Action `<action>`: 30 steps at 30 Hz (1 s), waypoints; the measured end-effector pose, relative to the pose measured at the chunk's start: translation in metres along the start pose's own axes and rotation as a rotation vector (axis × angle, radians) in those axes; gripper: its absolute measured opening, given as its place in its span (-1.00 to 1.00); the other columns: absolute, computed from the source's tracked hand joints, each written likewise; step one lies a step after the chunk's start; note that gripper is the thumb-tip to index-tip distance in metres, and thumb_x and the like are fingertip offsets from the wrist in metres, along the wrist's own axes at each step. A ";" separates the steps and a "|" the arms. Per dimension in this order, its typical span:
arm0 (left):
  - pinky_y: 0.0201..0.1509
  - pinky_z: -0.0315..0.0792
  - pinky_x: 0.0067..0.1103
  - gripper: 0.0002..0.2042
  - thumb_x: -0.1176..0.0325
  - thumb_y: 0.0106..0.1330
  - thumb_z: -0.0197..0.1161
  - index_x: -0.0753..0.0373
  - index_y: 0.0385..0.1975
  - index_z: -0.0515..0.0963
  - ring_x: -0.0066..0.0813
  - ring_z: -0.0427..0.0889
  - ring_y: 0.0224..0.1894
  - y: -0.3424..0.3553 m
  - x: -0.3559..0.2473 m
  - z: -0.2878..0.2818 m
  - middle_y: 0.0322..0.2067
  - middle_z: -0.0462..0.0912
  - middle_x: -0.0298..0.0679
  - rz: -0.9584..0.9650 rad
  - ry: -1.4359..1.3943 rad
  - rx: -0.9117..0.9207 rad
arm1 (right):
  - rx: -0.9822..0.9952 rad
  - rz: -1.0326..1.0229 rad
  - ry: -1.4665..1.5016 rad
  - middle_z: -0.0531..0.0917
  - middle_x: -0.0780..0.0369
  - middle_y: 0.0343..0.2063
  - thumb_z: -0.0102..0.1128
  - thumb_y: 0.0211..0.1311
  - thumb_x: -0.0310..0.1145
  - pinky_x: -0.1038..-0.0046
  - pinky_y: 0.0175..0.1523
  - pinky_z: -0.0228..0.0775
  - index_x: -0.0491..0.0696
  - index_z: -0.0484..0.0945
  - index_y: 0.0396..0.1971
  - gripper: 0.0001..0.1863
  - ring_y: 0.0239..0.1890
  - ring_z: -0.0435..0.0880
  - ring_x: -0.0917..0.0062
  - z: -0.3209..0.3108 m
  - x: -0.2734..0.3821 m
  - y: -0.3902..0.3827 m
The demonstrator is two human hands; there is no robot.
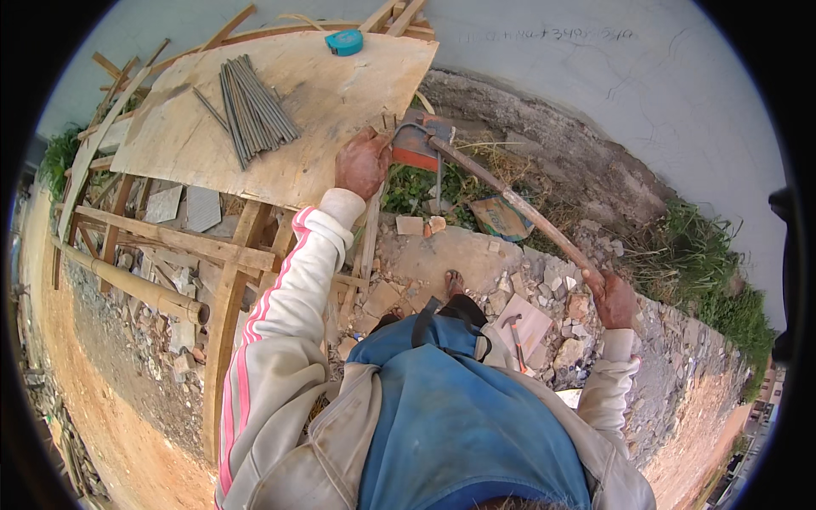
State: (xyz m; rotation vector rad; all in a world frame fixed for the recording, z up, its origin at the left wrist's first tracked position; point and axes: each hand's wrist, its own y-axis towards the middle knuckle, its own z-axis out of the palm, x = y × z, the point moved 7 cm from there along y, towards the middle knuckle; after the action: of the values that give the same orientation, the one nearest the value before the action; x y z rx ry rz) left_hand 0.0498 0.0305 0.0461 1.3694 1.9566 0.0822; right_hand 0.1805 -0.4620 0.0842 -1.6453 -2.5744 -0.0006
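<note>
My left hand (363, 163) is closed at the right edge of a plywood board (340, 98), beside a few upright nails. A bent grey steel rod (412, 127) curves out next to its fingers, over a red block (416, 159); the grip itself is partly hidden. My right hand (614, 301) is wrapped round the lower end of a long rusty metal bar (514, 200). The bar slants up to the left, and its far end meets the bent rod. On the board lie a bundle of straight steel rods (253, 110) and a teal tape measure (344, 42).
Timber supports (234, 323) stand under the board, with a bamboo pole (132, 285) at the left. Rubble and a claw hammer (516, 338) on a tile lie by my feet. A grey wall (612, 76) rises behind, with weeds (710, 263) along its base.
</note>
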 end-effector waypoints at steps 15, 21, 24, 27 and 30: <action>-0.05 0.55 -0.24 -0.79 0.30 0.27 0.20 0.18 -0.20 0.69 -0.01 0.66 -0.15 0.003 0.001 0.002 -0.18 0.64 -0.07 0.013 0.140 -0.017 | -0.046 0.057 0.045 0.61 -0.09 -0.62 -0.04 0.25 0.45 0.04 -0.30 0.46 -0.17 0.70 -0.39 -0.17 -0.43 0.67 -0.05 0.003 0.035 -0.051; -0.06 0.57 -0.24 -0.76 0.31 0.27 0.20 0.19 -0.13 0.67 -0.02 0.67 -0.16 0.005 -0.003 0.006 -0.23 0.63 -0.09 0.039 0.254 0.005 | -0.086 0.029 0.046 0.57 -0.08 -0.66 -0.02 0.28 0.41 0.04 -0.33 0.40 -0.19 0.66 -0.48 -0.19 -0.45 0.64 -0.06 0.002 0.038 -0.057; -0.05 0.52 -0.22 -0.70 0.31 0.28 0.14 0.13 -0.03 0.66 0.00 0.64 -0.13 0.006 -0.003 0.006 -0.21 0.62 -0.07 0.037 0.241 0.051 | -0.030 0.082 0.036 0.60 -0.08 -0.64 -0.02 0.28 0.41 0.03 -0.33 0.42 -0.19 0.68 -0.44 -0.19 -0.45 0.66 -0.04 0.007 0.039 -0.063; -0.05 0.52 -0.21 -0.69 0.33 0.28 0.12 0.14 -0.02 0.65 0.04 0.64 -0.14 0.006 -0.001 0.003 -0.21 0.61 -0.04 0.082 0.171 0.066 | -0.060 0.084 0.052 0.60 -0.05 -0.66 -0.04 0.27 0.42 0.03 -0.33 0.44 -0.18 0.67 -0.47 -0.17 -0.48 0.66 -0.02 0.010 0.041 -0.065; -0.04 0.51 -0.20 -0.68 0.34 0.28 0.11 0.18 -0.01 0.64 0.05 0.62 -0.13 0.007 -0.001 0.002 -0.20 0.60 -0.01 0.171 0.144 0.061 | -0.060 0.113 0.048 0.60 -0.04 -0.67 -0.07 0.27 0.44 0.03 -0.32 0.45 -0.17 0.66 -0.50 -0.16 -0.50 0.66 -0.01 0.020 0.041 -0.070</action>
State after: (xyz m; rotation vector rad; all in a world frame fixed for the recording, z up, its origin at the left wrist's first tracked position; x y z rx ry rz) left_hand 0.0568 0.0324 0.0482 1.6083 1.9682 0.2087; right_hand 0.0988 -0.4532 0.0709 -1.7869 -2.4659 -0.1099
